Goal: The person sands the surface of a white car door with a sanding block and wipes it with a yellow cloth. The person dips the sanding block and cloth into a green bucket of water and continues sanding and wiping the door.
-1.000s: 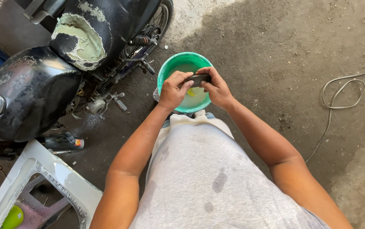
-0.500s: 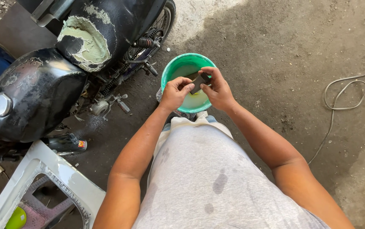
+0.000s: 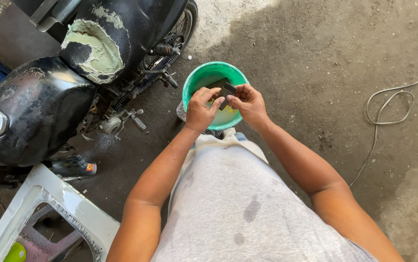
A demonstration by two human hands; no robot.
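My left hand [image 3: 202, 107] and my right hand [image 3: 247, 102] are together over a green bucket [image 3: 193, 83] that stands on the concrete floor and holds pale greenish water. Both hands pinch a small dark flat piece [image 3: 225, 89], like a square of sandpaper, between fingers and thumbs just above the water. To the left stands a black motorcycle [image 3: 34, 111] with a patch of light green filler [image 3: 97, 51] on its rear body panel.
A white plastic stool [image 3: 49, 204] lies at the lower left with a small green ball [image 3: 15, 252] under it. A grey cable [image 3: 388, 106] loops over the floor at the right. The motorcycle's footpegs and chain [image 3: 136, 116] stick out near the bucket.
The view has shifted slightly. My hands have lifted a little over the bucket and keep working the dark piece between the fingers.
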